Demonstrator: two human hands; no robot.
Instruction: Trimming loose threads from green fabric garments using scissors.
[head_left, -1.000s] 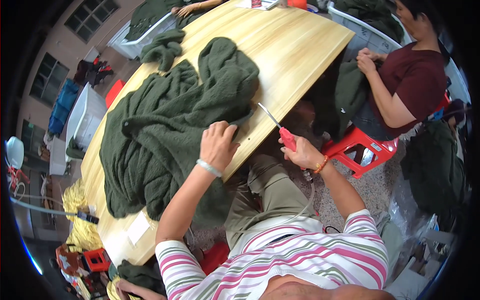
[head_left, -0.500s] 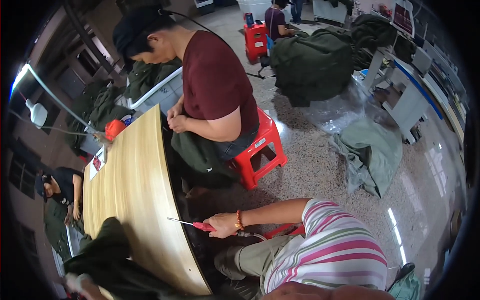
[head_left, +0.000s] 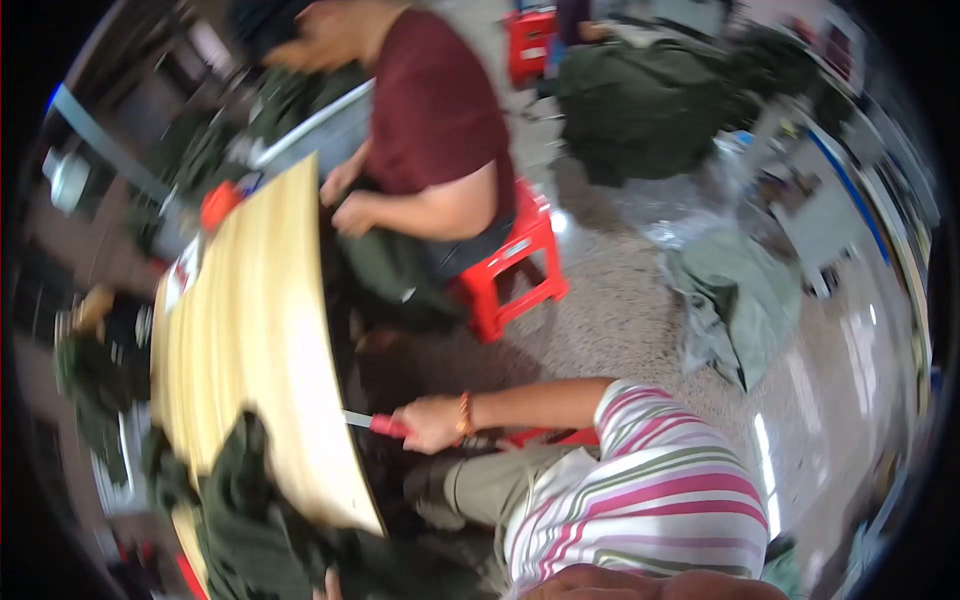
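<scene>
Now | right hand (head_left: 432, 424) grips red-handled blade (head_left: 372, 423) | smooth wooden table (head_left: 250, 350)

My pale wooden table (head_left: 250, 330): dark green garment (head_left: 250, 510) heaped at its near end; red object (head_left: 218, 203) at far end.

It looked like a garment workshop: heaps of dark green clothing (head_left: 640, 105) lay on the speckled floor (head_left: 620, 300), a long wooden worktable (head_left: 250, 330) held more, and a co-worker sat on a red plastic stool (head_left: 515, 265).
</scene>
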